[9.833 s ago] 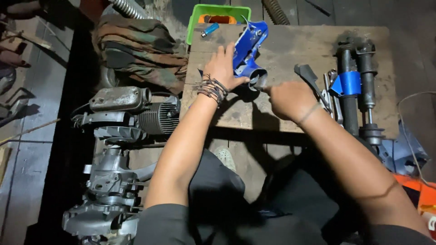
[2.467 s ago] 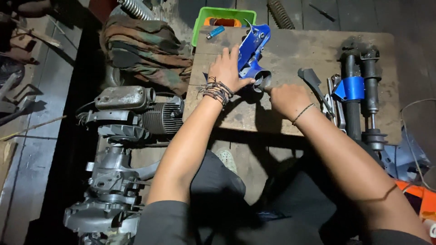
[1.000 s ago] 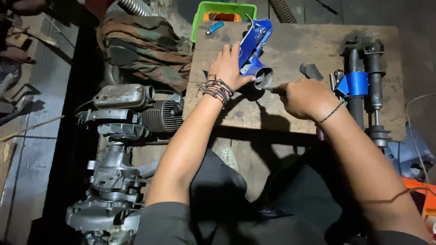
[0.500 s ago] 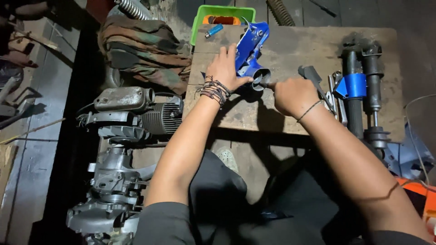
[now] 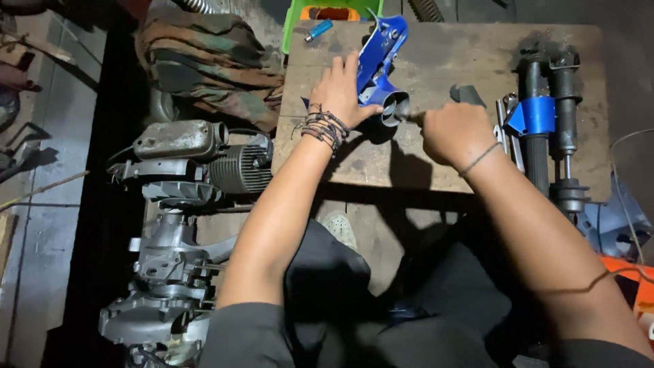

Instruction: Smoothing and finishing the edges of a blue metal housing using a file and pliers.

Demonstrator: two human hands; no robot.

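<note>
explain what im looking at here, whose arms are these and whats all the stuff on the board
The camera sits on a person's head and looks down, so both arms are that person's own. The left hand presses on a blue metal part with a round tube end, lying on a worn wooden board. The right hand is closed just beside that tube end; whatever it grips is hidden. Also on the board: a pair of dark fork tubes with a blue clamp and a blue lighter. A green tray sits at the board's far edge. On the floor to the left lies an engine.
</note>
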